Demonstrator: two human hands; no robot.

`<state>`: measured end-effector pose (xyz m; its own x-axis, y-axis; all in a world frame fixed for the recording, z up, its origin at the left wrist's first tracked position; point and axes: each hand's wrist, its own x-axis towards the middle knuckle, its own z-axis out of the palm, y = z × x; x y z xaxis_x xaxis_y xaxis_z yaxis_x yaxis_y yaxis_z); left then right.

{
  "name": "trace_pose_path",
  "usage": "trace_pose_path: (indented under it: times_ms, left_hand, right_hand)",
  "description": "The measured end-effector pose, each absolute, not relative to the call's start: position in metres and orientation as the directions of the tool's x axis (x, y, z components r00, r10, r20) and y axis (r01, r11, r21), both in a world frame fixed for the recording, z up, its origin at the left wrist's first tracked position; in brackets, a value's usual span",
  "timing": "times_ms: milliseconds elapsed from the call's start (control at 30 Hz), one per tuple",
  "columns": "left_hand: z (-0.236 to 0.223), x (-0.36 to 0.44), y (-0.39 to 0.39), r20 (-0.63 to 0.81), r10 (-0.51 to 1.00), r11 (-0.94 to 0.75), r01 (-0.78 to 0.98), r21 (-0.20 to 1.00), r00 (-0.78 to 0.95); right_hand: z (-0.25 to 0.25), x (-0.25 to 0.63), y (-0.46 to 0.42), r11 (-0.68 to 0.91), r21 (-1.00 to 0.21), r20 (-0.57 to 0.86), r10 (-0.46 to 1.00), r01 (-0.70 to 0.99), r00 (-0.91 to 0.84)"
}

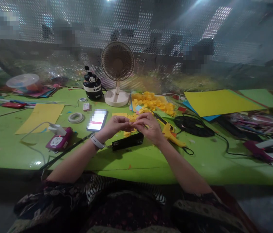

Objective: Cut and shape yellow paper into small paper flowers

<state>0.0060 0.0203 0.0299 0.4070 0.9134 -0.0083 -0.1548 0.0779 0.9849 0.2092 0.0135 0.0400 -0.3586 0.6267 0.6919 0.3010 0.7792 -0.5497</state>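
Both hands meet above the green table (151, 161), just in front of me. My left hand (115, 127), with a white watch at the wrist, and my right hand (149, 127) both pinch a small yellow paper piece (131, 121) between their fingertips. A black rectangular case (128, 141) lies right under the hands. A yellow glue gun (172, 135) rests just right of my right hand. A lit phone (97, 120) lies to the left of my left hand. Behind the hands sits a heap of yellow paper pieces (154, 103).
A small white desk fan (117, 72) and a black-and-white jug (92, 85) stand at the back. Yellow paper sheet (40, 116), tape roll (76, 117) and a pink socket block (59, 139) lie left. Coloured card sheets (220, 102), a black cable coil (193, 125) and pens (259, 121) lie right.
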Motion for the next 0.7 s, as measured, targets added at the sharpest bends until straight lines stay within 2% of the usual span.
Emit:
trace_pose_path:
  times_ms: [100,267,700]
  left_hand:
    - [0.0306,0.0096,0.017,0.038,0.902,0.038,-0.166,0.985,0.43]
    - [0.0289,0.0116,0.017,0.049,0.895,0.026,-0.161,0.987,0.444]
    - [0.0264,0.0103,0.0159,0.084,0.866,-0.031,-0.115,0.993,0.492]
  right_hand:
    - [0.0386,0.2066,0.0144,0.683,-0.666,0.624,0.73,0.298,-0.28]
    - [0.0342,0.2039,0.0149,0.47,-0.848,0.412,0.875,0.243,-0.253]
    - [0.0319,0.2027,0.0151,0.426,-0.858,0.376,0.901,0.286,-0.216]
